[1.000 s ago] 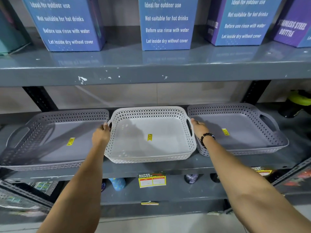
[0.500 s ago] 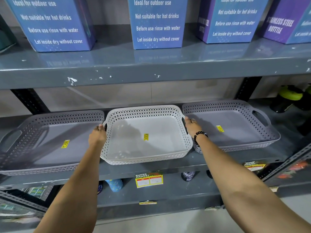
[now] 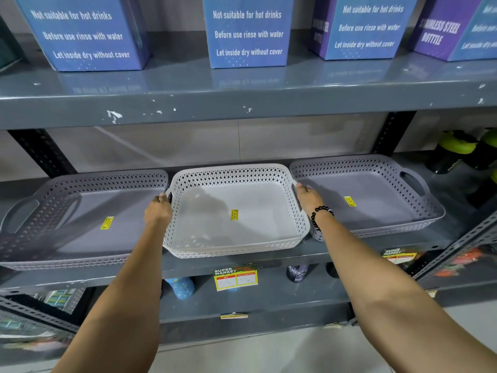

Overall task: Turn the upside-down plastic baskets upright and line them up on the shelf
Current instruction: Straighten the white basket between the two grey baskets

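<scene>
On the middle shelf [image 3: 349,254] of a grey metal rack, three perforated baskets in a row, all upright: left grey basket [image 3: 80,219], white basket [image 3: 236,211] in the centre, right grey basket [image 3: 368,195], rims nearly touching. A yellow sticker [image 3: 234,214] on the white basket's floor, similar ones in the grey two. Above, an upper shelf [image 3: 242,103] with chipped paint, carrying blue boxes [image 3: 247,30] printed with care notes. Behind, a pale tiled wall; below, a price tag [image 3: 236,279] clipped to the shelf edge.

Left hand [image 3: 158,211] closed on the white basket's left handle, right hand [image 3: 308,196] closed on its right handle, a black bead bracelet [image 3: 320,215] at the right wrist. Fingertips hidden inside the handle slots. Box tops cut off by the frame. Green-capped bottles [image 3: 457,146] at far right dim and partly cropped; goods on the lower shelf blurred, not identifiable.

Against half a second ago: same grip, same basket order, white basket in about the same spot; view tipped slightly downward, so less of the boxes visible.
</scene>
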`<state>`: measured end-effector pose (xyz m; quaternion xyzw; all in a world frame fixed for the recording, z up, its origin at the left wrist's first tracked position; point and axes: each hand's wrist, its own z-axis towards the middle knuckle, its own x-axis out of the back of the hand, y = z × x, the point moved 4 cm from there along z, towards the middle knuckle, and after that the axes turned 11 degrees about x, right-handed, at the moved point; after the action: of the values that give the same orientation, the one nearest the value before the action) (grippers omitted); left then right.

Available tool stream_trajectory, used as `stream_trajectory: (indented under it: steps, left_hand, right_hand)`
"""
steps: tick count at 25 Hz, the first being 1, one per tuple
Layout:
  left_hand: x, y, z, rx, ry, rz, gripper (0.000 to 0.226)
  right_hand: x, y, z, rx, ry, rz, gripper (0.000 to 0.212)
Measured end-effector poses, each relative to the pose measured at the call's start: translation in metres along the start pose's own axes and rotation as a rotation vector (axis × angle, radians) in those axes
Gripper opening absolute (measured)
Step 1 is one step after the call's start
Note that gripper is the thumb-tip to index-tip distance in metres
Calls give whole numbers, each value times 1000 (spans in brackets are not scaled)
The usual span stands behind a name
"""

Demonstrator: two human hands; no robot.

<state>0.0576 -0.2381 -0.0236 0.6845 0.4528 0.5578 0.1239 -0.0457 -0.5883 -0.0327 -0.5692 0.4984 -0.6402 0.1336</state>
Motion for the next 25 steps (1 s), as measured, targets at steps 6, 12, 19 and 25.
stream_trajectory:
  steps: [6,12,19,25]
  left_hand:
    - [-3,8,-3,2,-26,16,54]
    - [-15,14,-13,5,-31,38,54]
    - [-14,15,-17,-1,-1,72,54]
    - [-13,12,-17,-8,-2,73,55]
  right_hand:
    - [5,4,0,2,20,8,53]
    - [16,12,4,-19,31,45,53]
    - [18,12,4,-16,32,39,51]
    - [19,9,-1,-1,20,12,53]
